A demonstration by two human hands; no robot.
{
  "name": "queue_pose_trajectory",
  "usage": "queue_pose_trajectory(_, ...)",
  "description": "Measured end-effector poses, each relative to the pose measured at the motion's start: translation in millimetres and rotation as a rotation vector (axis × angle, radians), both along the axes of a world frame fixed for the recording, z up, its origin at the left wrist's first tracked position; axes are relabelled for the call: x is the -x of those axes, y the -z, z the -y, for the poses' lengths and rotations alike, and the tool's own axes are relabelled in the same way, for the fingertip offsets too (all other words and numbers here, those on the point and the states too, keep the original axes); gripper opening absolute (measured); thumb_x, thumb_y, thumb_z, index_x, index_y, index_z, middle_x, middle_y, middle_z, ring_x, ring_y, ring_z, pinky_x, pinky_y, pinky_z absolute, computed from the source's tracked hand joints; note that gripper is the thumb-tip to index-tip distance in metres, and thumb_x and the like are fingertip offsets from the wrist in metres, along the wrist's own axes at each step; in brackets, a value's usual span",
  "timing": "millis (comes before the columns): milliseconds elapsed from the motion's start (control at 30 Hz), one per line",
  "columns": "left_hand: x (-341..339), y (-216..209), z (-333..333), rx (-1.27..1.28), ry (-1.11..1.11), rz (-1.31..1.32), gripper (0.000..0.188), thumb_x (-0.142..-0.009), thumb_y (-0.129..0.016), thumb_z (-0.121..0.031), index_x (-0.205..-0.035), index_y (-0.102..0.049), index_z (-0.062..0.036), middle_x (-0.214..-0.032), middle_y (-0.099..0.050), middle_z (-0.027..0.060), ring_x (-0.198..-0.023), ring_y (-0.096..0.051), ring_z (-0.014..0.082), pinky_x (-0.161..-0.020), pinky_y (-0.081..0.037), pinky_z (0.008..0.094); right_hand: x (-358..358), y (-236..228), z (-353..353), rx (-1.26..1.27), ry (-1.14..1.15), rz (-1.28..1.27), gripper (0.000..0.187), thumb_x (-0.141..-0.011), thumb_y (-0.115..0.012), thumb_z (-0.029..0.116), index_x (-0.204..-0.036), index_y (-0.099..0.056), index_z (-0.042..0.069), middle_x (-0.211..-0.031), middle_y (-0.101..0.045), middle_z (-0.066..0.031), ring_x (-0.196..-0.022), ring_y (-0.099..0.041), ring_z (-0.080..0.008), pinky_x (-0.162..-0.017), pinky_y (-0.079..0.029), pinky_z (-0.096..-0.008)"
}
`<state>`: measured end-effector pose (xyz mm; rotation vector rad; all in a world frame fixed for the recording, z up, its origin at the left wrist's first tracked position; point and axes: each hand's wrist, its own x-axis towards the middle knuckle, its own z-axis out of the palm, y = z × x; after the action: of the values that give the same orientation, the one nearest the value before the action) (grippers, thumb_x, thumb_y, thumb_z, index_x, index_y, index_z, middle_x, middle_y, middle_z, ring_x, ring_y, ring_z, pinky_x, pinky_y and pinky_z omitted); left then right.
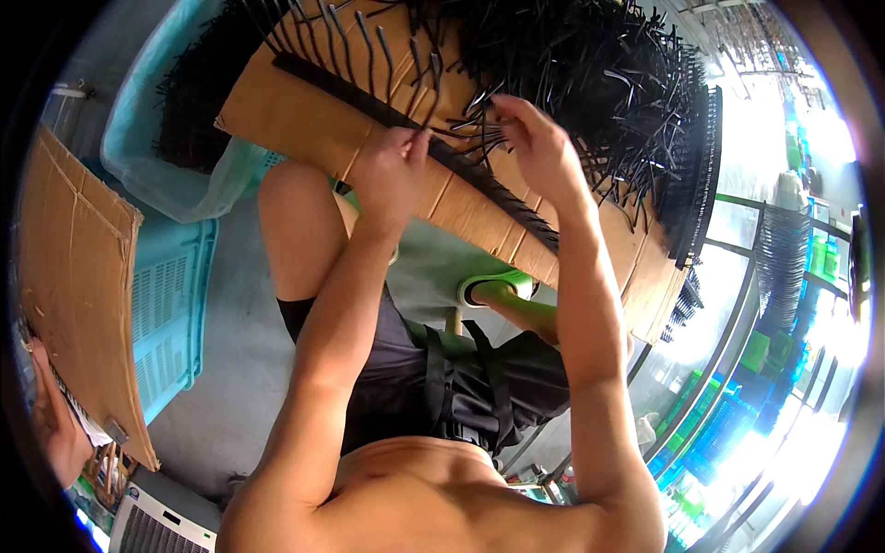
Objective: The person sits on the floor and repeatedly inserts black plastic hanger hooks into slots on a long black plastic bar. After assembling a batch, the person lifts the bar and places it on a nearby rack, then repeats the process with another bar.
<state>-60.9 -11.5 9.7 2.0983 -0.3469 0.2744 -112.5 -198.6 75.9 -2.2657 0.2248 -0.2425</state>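
A long black slotted bar [350, 100] lies slantwise across a cardboard sheet, with several thin curved black strips [383, 60] standing out of its far-left part. My left hand [392, 170] is closed at the bar's near edge, its thumb and forefinger pinched on a thin black strip; part of that strip is hidden by the fingers. To the right, my right hand [539, 147] hovers above the bar, beside loose strips at the edge of a large tangled pile of black strips [590, 64]. Its fingers are bent but apart, with nothing plainly held.
The cardboard sheet [277, 115] spans the work area above my knees. At left stand a lined light-blue bin [129, 129] of black pieces, a blue crate [171, 313] and a cardboard panel [78, 276]. Another person's hand [60, 424] shows behind the panel. Stacked black bars [696, 175] line the right edge.
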Motion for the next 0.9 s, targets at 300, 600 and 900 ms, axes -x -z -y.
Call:
queue_pose_trajectory(300, -5.6, 3.6, -3.9, -0.012, 0.177, 0.062, 0.02, -0.083, -0.075, -0.018, -0.094, -0.07, -0.0024, -0.089, -0.071, 0.0133, -0.076, -0.07, 0.0261, -0.068, -0.054, 0.0356, -26.2, 1.9, 15.9, 0.548, -0.304, -0.432, 0.044, -0.079, -0.057, -0.006, -0.122, -0.057, 0.007, -0.119, -0.057, -0.016, -0.108, -0.061, -0.0368, -0.087, -0.053, -0.0432)
queue_pose_trajectory(600, 1.8, 1.7, -10.7, 0.018, 0.267, -0.003, 0.017, -0.085, -0.074, -0.017, -0.087, -0.069, -0.001, -0.079, -0.069, 0.0121, -0.07, -0.068, 0.0246, -0.063, -0.053, 0.034, -26.4, 14.5, 12.8, 0.988, -0.492, -0.271, 0.025, -0.079, -0.062, 0.004, -0.104, -0.06, 0.001, -0.111, -0.056, -0.011, -0.104, -0.06, -0.0301, -0.086, -0.054, -0.0377)
queue_pose_trajectory(900, 2.7, -4.0, -13.9, -0.004, 0.197, -0.123, 0.015, -0.086, -0.073, -0.019, -0.09, -0.071, -0.0039, -0.078, -0.071, 0.0099, -0.071, -0.07, 0.0223, -0.062, -0.054, 0.0321, -24.9, 2.7, 44.1, 0.744, -0.503, -0.084, 0.017, -0.083, -0.061, 0.002, -0.099, -0.065, 0.005, -0.106, -0.063, -0.0083, -0.096, -0.066, -0.027, -0.08, -0.056, -0.0349)
